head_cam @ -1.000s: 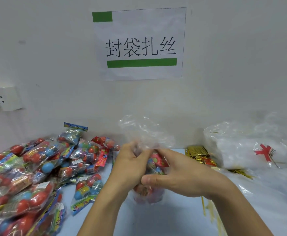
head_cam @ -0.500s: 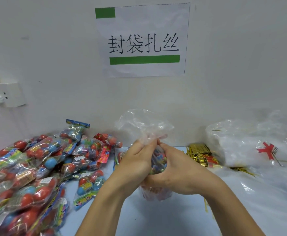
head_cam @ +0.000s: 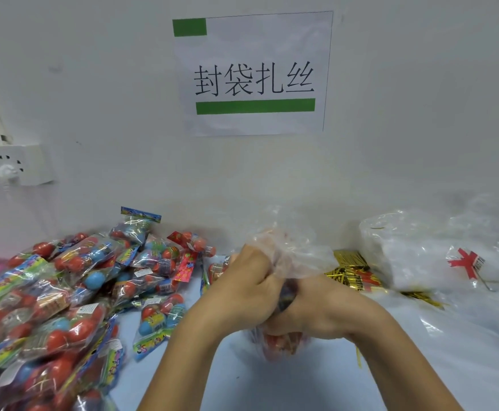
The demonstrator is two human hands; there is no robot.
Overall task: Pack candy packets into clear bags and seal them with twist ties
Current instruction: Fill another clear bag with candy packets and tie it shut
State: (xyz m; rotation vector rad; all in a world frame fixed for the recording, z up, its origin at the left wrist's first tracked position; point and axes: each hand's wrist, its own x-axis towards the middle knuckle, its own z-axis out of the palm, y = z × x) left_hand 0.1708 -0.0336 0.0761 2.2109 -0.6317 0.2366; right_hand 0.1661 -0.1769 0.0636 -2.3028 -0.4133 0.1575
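Blue table (head_cam: 212,381) by white wall | we are gripping clear bag (head_cam: 286,247) neck with left hand (head_cam: 242,289) and right hand (head_cam: 319,310), fingers curled tight.

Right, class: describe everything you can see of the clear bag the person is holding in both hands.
The clear bag is thin, crinkly, see-through plastic, held just above the pale blue table. Its lower part bulges with candy packets, red and orange showing through. The left hand and right hand grip it round the middle, gathering the plastic into a neck. Above them the loose top fans out, blurred. No twist tie can be seen on it.
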